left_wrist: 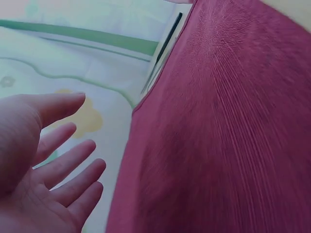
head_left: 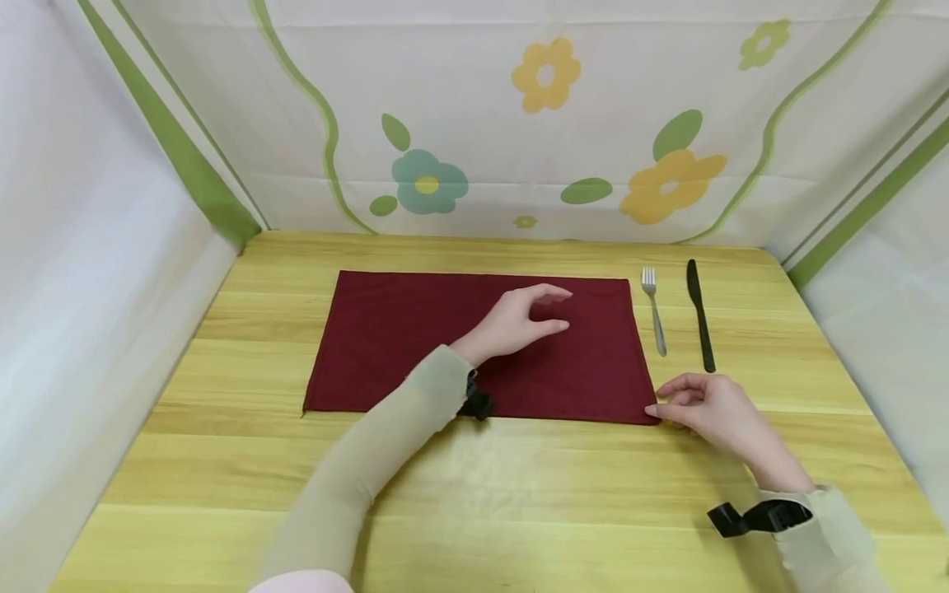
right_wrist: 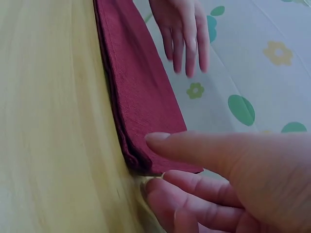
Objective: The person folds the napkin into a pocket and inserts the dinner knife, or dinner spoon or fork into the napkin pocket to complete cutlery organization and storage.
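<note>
A dark red folded cloth [head_left: 415, 329] lies flat on the wooden table, its stacked layers showing along the near edge in the right wrist view. Over its right half hovers my left hand [head_left: 511, 321], thumb and fingers spread apart with nothing between them. At the near right corner is my right hand [head_left: 715, 412]. Its thumb [right_wrist: 194, 148] extends over the top of the cloth corner, while the bent fingers [right_wrist: 201, 199] sit right at the edge; a gap shows between thumb and forefinger. The corner lies flat.
Right of the cloth lie a silver fork [head_left: 656, 313] and, farther right, a black knife [head_left: 700, 317], both pointing away from me. The wooden table [head_left: 519, 511] is bounded by white fabric walls [head_left: 474, 82] with a flower print at the back.
</note>
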A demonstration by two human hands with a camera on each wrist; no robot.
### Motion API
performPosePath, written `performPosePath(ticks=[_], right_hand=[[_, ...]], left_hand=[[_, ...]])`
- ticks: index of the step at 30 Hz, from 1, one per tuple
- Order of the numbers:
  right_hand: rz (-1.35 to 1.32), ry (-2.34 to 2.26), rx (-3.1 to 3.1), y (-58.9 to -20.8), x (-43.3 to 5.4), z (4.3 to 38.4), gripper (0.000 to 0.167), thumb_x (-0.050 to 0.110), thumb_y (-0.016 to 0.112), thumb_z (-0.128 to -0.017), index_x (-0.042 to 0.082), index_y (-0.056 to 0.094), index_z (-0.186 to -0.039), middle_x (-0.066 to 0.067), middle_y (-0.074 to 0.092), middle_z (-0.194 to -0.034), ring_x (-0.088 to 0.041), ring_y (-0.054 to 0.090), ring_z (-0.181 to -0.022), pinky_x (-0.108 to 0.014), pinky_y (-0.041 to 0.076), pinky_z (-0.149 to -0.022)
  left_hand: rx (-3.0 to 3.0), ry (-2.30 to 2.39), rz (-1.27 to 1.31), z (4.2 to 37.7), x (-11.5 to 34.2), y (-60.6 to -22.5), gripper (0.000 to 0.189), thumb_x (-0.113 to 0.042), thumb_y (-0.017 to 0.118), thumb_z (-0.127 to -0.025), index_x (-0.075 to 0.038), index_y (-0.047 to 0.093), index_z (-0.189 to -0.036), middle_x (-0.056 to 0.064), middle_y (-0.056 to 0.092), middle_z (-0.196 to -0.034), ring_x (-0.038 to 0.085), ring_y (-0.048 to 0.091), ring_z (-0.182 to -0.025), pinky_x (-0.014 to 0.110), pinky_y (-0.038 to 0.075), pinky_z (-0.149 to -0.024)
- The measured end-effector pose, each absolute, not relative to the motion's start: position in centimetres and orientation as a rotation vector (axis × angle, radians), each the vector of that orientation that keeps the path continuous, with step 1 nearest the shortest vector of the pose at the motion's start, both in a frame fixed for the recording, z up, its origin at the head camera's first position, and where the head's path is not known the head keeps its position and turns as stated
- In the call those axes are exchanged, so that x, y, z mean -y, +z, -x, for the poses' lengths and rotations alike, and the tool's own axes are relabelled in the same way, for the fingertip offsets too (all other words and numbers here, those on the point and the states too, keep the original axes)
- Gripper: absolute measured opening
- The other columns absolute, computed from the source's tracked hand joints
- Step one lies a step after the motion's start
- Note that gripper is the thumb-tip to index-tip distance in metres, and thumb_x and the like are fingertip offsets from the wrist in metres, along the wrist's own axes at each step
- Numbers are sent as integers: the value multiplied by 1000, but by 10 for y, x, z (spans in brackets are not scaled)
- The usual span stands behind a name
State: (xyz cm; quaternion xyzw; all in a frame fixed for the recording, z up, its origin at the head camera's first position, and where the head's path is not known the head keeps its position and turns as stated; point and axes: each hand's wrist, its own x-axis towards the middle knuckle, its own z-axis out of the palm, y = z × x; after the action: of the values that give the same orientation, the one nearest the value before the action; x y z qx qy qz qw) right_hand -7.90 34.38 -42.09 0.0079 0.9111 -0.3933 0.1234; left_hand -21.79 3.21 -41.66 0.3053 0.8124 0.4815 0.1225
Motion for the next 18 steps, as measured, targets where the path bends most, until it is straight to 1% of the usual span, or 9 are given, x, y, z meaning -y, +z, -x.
performPosePath(ticks=[4, 7, 12, 14, 18], right_hand=[[-34, -1142, -2668, -422, -342, 78, 40, 28, 84, -88, -3, 70, -110, -4, 71, -78, -18, 62, -60, -29, 53, -53], [-38, -1119, -2687, -422, -341, 76, 38, 28, 84, -88, -2, 71, -108, -4, 70, -77, -18, 61, -60, -29, 52, -53], [-19, -1017, -2760, -422, -339, 75, 34, 32, 84, -87, 2, 73, -101, 1, 68, -73, -16, 60, -64, -27, 47, -60], [-16, -989, -2775, -422, -339, 75, 34, 33, 84, -86, 4, 74, -99, 2, 68, -73, -15, 60, -66, -27, 46, -62], [-19, -974, -2778, -424, -338, 76, 34, 36, 84, -86, 6, 74, -96, 2, 67, -71, -15, 59, -66, -27, 46, -61]], left_hand=[[-2344, 1485, -859, 225, -53, -424, 50, -24, 73, -97, -10, 58, -143, 7, 59, -140, 20, 54, -127, 38, 46, -104], [-2332, 1548, -811, 231, -66, -429, 49, -23, 74, -97, -10, 59, -142, 7, 61, -138, 20, 56, -125, 36, 46, -103], [-2346, 1602, -774, 237, -83, -438, 46, -20, 75, -96, -9, 61, -139, 10, 63, -134, 21, 58, -121, 30, 47, -100], [-2369, 1590, -769, 239, -89, -440, 46, -20, 74, -96, -9, 61, -138, 9, 63, -134, 20, 58, -120, 28, 47, -99], [-2403, 1553, -749, 245, -99, -439, 46, -22, 75, -96, -11, 61, -139, 5, 63, -133, 18, 58, -120, 25, 46, -98]])
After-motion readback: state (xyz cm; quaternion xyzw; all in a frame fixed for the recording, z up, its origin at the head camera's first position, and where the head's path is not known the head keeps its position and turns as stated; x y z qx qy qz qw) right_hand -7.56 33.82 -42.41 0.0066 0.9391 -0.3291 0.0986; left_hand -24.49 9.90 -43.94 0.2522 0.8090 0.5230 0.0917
